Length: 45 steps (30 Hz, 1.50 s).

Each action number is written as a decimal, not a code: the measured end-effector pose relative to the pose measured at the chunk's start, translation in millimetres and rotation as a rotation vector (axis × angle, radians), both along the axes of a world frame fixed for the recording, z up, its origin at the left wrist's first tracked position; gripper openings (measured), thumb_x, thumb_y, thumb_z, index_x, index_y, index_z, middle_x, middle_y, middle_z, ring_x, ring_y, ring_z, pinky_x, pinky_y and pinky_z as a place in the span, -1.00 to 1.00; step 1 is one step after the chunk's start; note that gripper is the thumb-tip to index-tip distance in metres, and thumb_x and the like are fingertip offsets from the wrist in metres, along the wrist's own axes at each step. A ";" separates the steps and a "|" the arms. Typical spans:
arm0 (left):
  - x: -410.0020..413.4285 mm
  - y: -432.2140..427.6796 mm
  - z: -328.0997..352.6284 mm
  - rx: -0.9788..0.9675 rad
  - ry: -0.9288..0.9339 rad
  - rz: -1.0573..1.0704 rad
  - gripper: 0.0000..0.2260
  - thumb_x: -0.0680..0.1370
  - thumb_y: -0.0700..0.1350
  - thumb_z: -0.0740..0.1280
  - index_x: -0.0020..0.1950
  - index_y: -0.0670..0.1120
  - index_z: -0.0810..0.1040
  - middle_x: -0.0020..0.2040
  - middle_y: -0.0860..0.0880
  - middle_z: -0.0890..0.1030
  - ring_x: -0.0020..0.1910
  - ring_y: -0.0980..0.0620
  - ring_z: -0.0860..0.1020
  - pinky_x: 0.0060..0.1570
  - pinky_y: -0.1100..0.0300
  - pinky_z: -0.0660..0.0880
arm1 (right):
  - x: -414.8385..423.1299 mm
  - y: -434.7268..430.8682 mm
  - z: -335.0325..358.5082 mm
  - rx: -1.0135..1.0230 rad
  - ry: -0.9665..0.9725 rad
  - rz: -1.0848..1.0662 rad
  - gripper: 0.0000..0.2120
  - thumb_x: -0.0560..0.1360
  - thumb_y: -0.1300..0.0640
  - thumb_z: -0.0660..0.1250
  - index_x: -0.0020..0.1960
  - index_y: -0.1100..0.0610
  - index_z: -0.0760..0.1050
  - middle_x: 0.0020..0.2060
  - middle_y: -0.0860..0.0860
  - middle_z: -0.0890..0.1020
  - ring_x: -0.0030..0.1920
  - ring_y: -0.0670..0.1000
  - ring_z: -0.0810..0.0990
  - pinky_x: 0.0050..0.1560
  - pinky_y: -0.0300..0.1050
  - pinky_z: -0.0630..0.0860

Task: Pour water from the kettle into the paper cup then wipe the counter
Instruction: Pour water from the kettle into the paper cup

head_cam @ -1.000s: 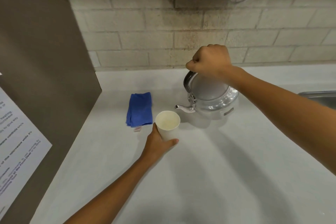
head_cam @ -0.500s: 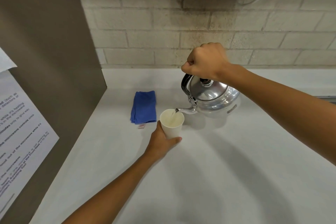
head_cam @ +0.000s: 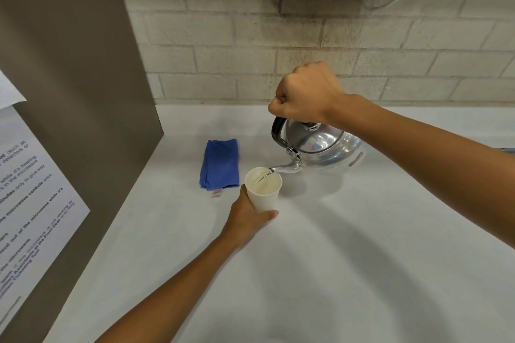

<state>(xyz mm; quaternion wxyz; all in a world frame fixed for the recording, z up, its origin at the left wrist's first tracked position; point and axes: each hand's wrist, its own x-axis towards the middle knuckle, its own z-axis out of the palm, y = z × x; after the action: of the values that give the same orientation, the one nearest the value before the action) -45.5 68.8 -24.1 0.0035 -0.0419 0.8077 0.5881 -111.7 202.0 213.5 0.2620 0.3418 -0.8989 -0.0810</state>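
The spout tip of the kettle point(head_cam: 317, 147) sits just over the far right rim of the paper cup point(head_cam: 263, 189), and the pour turns on that alignment: the spout's long axis runs leftward and slightly down from the kettle body into the cup mouth, with a thin stream falling inside. The right hand point(head_cam: 306, 96) is a closed fist wrapped around the kettle's top handle, knuckles up, forearm reaching in from the right and holding the kettle tilted toward the cup, seemingly just off the worktop point(head_cam: 362, 245). The left hand point(head_cam: 248, 217) steadies the cup from the near side, its grip curled around the lower wall with the thumb along the base, forearm coming up from below. The cup stands upright on the worktop, pale liquid visible inside, though how full I cannot tell. A folded blue cloth point(head_cam: 220, 164) lies just left of the cup, nearer the left hand, ready for the wipe that is not yet begun.
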 end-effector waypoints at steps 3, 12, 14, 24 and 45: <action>-0.1 -0.4 -0.7 -0.001 -0.001 0.002 -0.30 0.29 -0.07 0.54 0.33 -0.02 0.27 0.19 -0.02 0.49 0.09 0.00 0.48 -0.06 0.23 0.42 | 0.7 -1.7 0.4 0.026 0.016 0.005 -0.64 0.32 0.11 0.17 -0.54 0.11 0.06 -0.61 0.01 0.11 -0.51 0.05 0.10 -0.44 -0.26 0.03; -0.6 -1.3 -1.5 -0.013 0.002 0.009 -0.29 0.28 -0.05 0.54 0.32 0.02 0.25 0.13 0.03 0.47 0.04 0.04 0.47 -0.25 0.45 0.38 | 1.5 -3.4 5.9 0.054 0.037 0.040 -0.62 0.34 0.11 0.18 -0.54 0.10 0.05 -0.62 -0.01 0.09 -0.52 0.04 0.08 -0.45 -0.26 0.02; -0.7 -1.3 -1.9 -0.013 0.008 0.005 -0.29 0.28 -0.05 0.54 0.33 0.02 0.25 0.14 0.03 0.47 0.05 0.04 0.47 -0.25 0.46 0.38 | 1.8 -4.0 6.7 0.059 0.037 0.042 -0.62 0.34 0.11 0.18 -0.54 0.10 0.05 -0.62 -0.01 0.09 -0.52 0.04 0.07 -0.45 -0.26 0.02; -1.4 -1.2 -2.1 -0.015 0.010 0.005 -0.29 0.28 -0.05 0.54 0.32 0.02 0.25 0.11 0.06 0.45 0.05 0.06 0.46 -0.20 0.42 0.39 | 1.3 -3.0 6.6 0.092 0.036 0.036 -0.62 0.34 0.13 0.17 -0.53 0.11 0.05 -0.60 -0.01 0.09 -0.53 0.02 0.04 -0.45 -0.25 0.02; -0.9 -0.7 -0.6 -0.043 0.007 0.013 -0.29 0.28 -0.05 0.54 0.32 0.00 0.25 0.09 0.07 0.44 0.03 0.06 0.46 -0.16 0.34 0.41 | 1.0 -2.4 9.8 0.137 0.052 0.055 -0.64 0.34 0.14 0.15 -0.53 0.12 0.05 -0.60 0.00 0.11 -0.49 0.05 0.11 -0.44 -0.23 0.04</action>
<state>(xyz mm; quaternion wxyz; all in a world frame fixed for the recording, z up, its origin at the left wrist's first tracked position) -46.5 68.2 -24.7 -0.0040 -0.0451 0.8200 0.5706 -110.7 199.7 223.4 0.2635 0.3812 -0.8743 -0.1442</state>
